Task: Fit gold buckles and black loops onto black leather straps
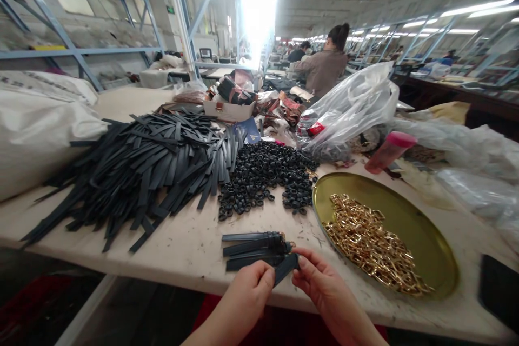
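Near the table's front edge, a short black strap (286, 268) is held between my two hands. My left hand (253, 286) pinches its left end between thumb and fingers. With thumb and fingertips, my right hand (314, 275) grips its other end; whether a buckle sits there is hidden. Just beyond my hands lies a small stack of black straps (247, 246), with bits of gold metal at their right ends. To the right, a round gold-coloured tray (440, 259) bears a heap of small gold buckles (373, 243).
A big pile of black strips (158, 167) spreads at the left, beside small black loops (263, 170). A white sack (40, 130), a clear plastic bag (357, 108) and a pink-lidded container (389, 152) stand around. A dark flat object (498, 286) lies far right. People work beyond.
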Motion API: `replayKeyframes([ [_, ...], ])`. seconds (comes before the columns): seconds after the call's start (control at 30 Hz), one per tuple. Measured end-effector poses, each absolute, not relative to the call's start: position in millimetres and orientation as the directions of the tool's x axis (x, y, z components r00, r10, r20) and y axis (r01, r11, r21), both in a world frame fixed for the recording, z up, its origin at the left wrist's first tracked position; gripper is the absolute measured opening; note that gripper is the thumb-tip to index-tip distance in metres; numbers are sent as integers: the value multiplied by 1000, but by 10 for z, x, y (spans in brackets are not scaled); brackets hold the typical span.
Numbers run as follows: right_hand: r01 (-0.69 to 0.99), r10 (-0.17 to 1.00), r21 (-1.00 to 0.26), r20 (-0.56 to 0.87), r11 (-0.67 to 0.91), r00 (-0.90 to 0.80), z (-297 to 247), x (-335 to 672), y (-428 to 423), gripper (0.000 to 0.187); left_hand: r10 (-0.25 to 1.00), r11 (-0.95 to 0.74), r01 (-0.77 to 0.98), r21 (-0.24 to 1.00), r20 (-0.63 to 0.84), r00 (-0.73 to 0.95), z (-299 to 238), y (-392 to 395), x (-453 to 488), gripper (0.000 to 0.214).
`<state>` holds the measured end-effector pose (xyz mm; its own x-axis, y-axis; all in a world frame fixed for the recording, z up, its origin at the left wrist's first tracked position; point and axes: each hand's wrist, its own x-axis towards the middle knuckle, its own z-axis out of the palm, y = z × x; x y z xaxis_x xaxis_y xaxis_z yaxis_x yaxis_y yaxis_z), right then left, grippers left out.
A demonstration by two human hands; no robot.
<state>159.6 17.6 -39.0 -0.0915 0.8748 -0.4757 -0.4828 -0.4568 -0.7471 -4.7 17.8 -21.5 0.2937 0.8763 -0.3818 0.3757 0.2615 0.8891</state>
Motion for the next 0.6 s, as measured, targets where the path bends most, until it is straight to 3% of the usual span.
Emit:
replayKeyframes([
  [0.2,-392,863,-771,-475,-502,-171,-362,1601,141,29,646,618,123,777,-591,484,-119,155,46,29],
  [0.4,-114,870,-884,-413,-454,-269,-373,1612,84,29,701,365,350,863,-502,507,-211,115,71,24],
  [0.5,-29,870,-908,-392,-419,-299,-325,1670,105,26,653,376,362,853,-522,549,-221,92,34,23],
  [0.6,-66,895,-908,-394,-414,-208,-292,1723,140,31,639,385,319,866,-499,585,-219,66,-14,21],
])
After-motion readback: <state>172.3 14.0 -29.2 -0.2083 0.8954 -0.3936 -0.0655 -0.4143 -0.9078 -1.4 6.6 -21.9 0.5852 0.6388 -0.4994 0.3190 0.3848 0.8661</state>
